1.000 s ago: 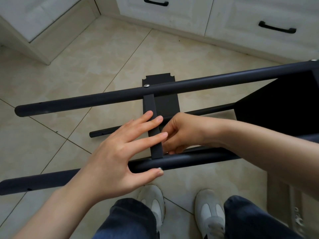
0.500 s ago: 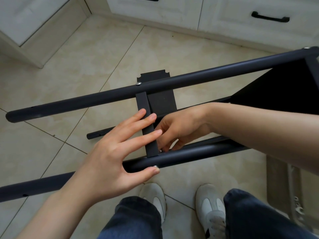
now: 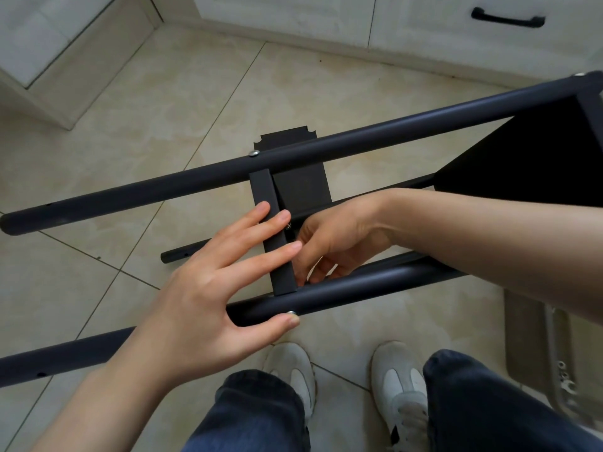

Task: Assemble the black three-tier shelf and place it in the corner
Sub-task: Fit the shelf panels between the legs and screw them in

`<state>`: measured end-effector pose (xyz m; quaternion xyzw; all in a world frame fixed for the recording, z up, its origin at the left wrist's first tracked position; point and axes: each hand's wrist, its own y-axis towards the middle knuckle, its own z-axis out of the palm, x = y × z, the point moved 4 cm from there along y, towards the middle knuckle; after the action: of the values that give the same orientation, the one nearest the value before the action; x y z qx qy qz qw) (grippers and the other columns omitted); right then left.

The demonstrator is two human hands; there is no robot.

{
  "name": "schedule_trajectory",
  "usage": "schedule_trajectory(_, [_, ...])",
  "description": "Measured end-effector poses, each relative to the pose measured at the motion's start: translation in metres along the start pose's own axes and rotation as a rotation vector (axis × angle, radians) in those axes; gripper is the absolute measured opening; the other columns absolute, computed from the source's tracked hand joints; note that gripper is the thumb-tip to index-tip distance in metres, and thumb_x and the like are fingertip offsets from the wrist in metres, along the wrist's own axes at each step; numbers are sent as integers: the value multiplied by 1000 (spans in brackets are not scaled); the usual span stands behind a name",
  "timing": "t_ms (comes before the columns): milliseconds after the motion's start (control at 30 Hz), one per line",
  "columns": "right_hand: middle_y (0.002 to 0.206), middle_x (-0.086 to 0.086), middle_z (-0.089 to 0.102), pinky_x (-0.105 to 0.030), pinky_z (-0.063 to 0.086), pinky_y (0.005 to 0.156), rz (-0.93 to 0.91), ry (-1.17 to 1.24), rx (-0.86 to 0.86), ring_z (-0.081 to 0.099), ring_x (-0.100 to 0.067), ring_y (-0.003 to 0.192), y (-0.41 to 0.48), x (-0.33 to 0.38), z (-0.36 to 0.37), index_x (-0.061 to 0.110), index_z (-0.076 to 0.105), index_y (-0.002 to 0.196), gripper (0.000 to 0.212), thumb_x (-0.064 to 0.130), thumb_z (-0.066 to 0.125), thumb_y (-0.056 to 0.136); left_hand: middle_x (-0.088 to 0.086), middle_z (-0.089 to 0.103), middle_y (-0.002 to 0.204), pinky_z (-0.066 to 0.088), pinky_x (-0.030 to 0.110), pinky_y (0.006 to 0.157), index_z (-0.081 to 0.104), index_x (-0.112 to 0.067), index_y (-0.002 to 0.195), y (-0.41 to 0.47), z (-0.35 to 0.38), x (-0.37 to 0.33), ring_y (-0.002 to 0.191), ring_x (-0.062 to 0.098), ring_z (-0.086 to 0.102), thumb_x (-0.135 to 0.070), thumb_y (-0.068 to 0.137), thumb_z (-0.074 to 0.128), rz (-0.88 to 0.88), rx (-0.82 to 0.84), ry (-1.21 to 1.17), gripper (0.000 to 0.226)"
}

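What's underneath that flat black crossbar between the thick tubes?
A black panel and a thin rod show below. The right hand reaches in beside the crossbar; what it holds is hidden.

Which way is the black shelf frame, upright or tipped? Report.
Tipped on its side: its long poles run level above the floor tiles, the left hand resting on the crossbar.

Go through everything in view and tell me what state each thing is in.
Left hand: open, fingers flat across the crossbar, thumb at the near pole.
Right hand: fingers curled behind the crossbar; contents hidden.
Crossbar: spans both poles.
Far pole screw: in place.
Near pole screw: head showing by the thumb.
Drawer: closed.
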<state>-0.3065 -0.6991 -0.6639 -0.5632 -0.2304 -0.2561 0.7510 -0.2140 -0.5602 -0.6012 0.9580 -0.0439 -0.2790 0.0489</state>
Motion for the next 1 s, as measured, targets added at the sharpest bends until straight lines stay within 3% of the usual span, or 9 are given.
schedule_trajectory(400, [78,-3,70,-24,50,69,-52,-82,-19,60,-12,71,-1,2,-1,18,74,63,33,12,62,93,-6,43,157,31,33,120,57,-24,139,0,0,0,151,17,31,-49,82,71,-2,-1,8,63])
schedule_trajectory(533, [79,-3,68,-22,49,66,-76,-74,-29,57,-12,72,-3,4,-1,11,71,76,20,10,61,94,-5,43,157,30,29,121,57,-25,139,0,0,0,151,17,31,-49,82,71,3,0,8,63])
schedule_trajectory(800, [80,-2,69,-24,48,69,-52,-165,-62,59,-14,74,1,3,1,12,70,81,16,14,61,93,-8,43,157,32,32,120,57,-27,139,0,0,0,151,16,31,-50,82,70,-9,2,11,63])
schedule_trajectory(1000, [87,-3,70,-28,48,77,-68,-178,-16,61,-12,77,-5,4,-4,21,75,71,24,20,64,93,-8,43,157,36,36,119,57,-26,139,-1,0,0,151,16,32,-51,82,70,-7,-5,14,63])
